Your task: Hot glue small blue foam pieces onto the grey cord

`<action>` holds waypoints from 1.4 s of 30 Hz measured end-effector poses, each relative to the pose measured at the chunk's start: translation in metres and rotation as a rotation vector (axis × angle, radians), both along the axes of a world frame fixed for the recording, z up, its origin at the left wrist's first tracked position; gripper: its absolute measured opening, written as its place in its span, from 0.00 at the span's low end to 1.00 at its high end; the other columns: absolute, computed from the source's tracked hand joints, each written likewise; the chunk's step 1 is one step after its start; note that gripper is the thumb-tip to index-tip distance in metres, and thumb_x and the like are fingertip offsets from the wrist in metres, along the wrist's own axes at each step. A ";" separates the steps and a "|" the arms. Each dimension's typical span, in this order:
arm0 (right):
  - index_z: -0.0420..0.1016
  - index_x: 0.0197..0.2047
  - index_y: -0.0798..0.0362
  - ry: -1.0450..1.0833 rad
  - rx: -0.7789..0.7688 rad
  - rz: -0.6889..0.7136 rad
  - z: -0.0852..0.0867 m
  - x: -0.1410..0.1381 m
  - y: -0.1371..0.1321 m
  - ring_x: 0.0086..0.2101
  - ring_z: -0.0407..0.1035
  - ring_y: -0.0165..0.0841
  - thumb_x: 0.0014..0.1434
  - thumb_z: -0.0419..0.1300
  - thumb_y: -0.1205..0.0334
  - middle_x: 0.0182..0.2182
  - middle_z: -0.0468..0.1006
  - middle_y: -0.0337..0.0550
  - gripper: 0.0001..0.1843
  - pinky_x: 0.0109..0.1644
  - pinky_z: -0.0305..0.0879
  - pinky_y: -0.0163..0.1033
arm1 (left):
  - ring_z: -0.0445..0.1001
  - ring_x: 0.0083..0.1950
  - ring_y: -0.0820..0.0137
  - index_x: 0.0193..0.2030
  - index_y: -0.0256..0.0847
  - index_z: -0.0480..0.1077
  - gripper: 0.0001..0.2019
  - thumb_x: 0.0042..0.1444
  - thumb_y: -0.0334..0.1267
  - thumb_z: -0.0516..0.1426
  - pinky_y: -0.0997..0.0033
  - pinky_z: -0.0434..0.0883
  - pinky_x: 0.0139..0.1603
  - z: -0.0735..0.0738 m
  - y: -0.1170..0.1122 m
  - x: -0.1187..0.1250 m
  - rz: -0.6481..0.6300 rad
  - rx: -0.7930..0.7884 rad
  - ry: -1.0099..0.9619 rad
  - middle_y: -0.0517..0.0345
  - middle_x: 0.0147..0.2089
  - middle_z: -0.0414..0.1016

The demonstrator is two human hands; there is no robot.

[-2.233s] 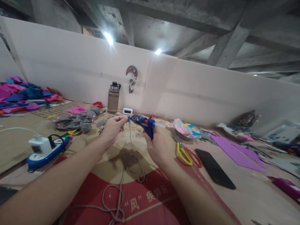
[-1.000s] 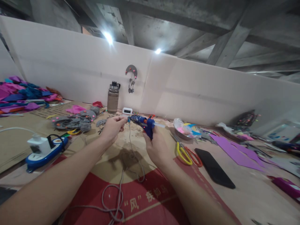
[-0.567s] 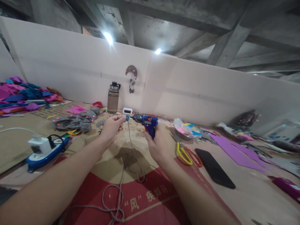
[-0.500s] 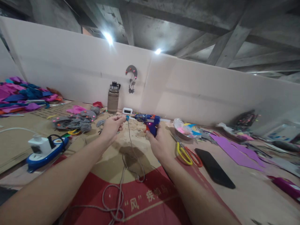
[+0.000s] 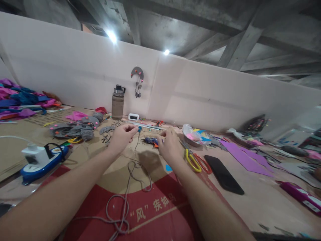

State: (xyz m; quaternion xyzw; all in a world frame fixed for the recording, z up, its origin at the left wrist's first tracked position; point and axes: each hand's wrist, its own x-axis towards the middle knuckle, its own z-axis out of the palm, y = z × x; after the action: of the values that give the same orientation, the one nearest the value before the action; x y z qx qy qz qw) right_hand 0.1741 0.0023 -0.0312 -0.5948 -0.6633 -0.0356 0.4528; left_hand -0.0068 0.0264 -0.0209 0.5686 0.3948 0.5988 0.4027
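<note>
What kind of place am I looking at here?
Probably a craft workspace: there are scissors on the table, a heap of colored scraps at the far left, and a gray crescent ornament on the white partition.

Head cam, wide, near tbl (image 5: pixel 263 201), faces fwd/dn over hands (image 5: pixel 121 139) to wall (image 5: pixel 195 87) & ceiling (image 5: pixel 163 28).

Held scrap (image 5: pixel 139 129) blue; string (image 5: pixel 127 192) grey; glue gun (image 5: pixel 151 141) blue, orange trigger; scissors (image 5: pixel 197 162) yellow/red-orange handles; cardboard (image 5: pixel 160 229) red and tan, pale-gold characters.
</note>
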 end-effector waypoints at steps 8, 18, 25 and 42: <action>0.51 0.41 0.48 0.937 -0.306 0.677 -0.004 -0.045 -0.005 0.26 0.66 0.26 0.48 0.59 0.59 0.28 0.67 0.32 0.21 0.30 0.66 0.35 | 0.59 0.20 0.78 0.31 0.37 0.74 0.11 0.44 0.42 0.60 0.77 0.55 0.21 0.005 -0.017 0.013 0.033 0.083 0.171 0.59 0.24 0.70; 0.68 0.35 0.52 0.284 -0.009 0.347 0.009 -0.028 -0.018 0.32 0.64 0.30 0.56 0.52 0.58 0.31 0.71 0.40 0.07 0.35 0.61 0.35 | 0.54 0.18 0.81 0.28 0.35 0.71 0.10 0.42 0.41 0.62 0.77 0.51 0.17 0.001 -0.013 0.017 -0.100 -0.078 -0.026 0.60 0.22 0.66; 0.68 0.35 0.51 0.094 0.050 0.267 0.010 -0.025 -0.017 0.37 0.65 0.33 0.58 0.51 0.59 0.36 0.71 0.43 0.07 0.38 0.61 0.37 | 0.54 0.17 0.81 0.26 0.35 0.72 0.08 0.41 0.38 0.62 0.78 0.51 0.16 0.003 -0.015 0.017 -0.173 -0.125 -0.001 0.62 0.20 0.63; 0.69 0.38 0.53 -0.107 0.080 0.188 0.010 -0.023 -0.020 0.38 0.65 0.34 0.60 0.49 0.59 0.37 0.70 0.46 0.10 0.41 0.60 0.38 | 0.57 0.17 0.79 0.27 0.36 0.71 0.08 0.44 0.39 0.58 0.76 0.54 0.18 0.011 -0.023 0.017 -0.152 -0.126 0.212 0.61 0.21 0.65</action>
State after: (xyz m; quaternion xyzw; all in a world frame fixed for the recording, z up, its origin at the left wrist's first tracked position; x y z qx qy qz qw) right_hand 0.1510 -0.0179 -0.0208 -0.5087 -0.7375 -0.0512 0.4413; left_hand 0.0097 0.0030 -0.0097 0.6306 0.4276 0.4772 0.4379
